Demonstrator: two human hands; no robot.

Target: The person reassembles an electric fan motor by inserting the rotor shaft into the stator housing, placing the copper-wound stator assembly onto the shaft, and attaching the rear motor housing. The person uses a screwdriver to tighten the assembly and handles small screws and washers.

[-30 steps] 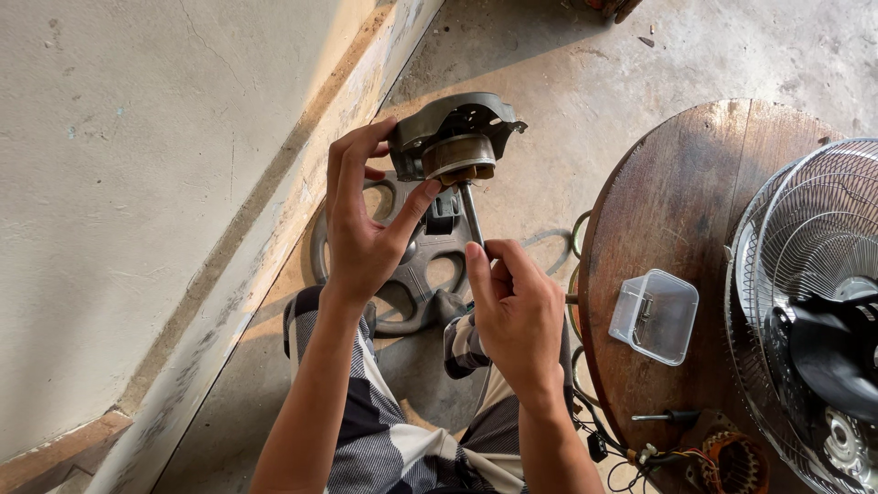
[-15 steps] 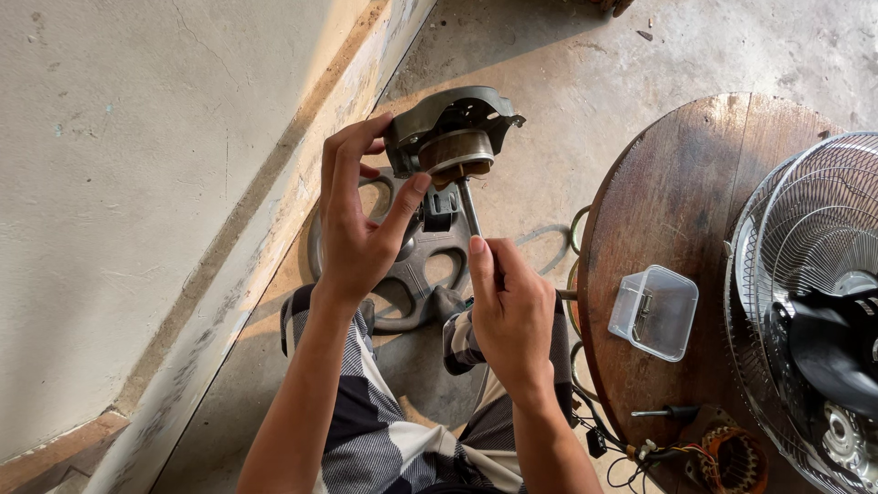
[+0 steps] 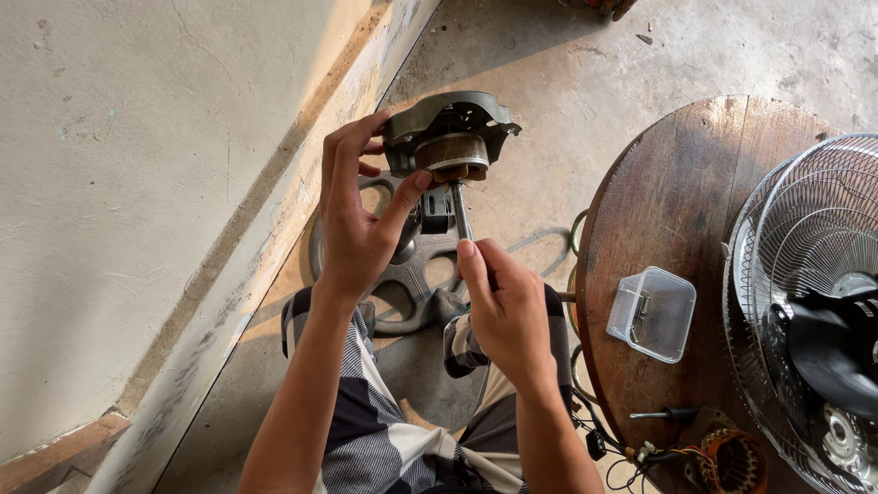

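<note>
Wall (image 3: 137,183): pale plaster, filling the left side, meeting the concrete floor (image 3: 585,73) along a slanting edge
Left hand (image 3: 361,220): raised above the lap, fingers curled round the left rim of the motor housing (image 3: 448,123), thumb pressed up against the underside of the rotor
Motor housing: grey metal shell held up in the air over the floor, open side turned towards the camera
Rotor (image 3: 453,157): brown and metallic drum sitting in the housing, its shaft (image 3: 460,210) pointing down towards the right hand
Fan base (image 3: 412,265): grey round part with cut-outs, lying on the floor behind both hands
Right hand (image 3: 508,306): closed round the lower end of the shaft, fingers folded in, thumb along the top
Bench (image 3: 677,210): round dark wooden top to the right of the hands
Plastic box (image 3: 652,314): small, clear, lying on the bench, well apart from the hands
Screwdriver (image 3: 663,414): near the bench's lower edge
Stator coil (image 3: 732,462): copper winding beside the screwdriver, wires trailing left
Fan (image 3: 814,302): wire cage and dark blade at the far right
</note>
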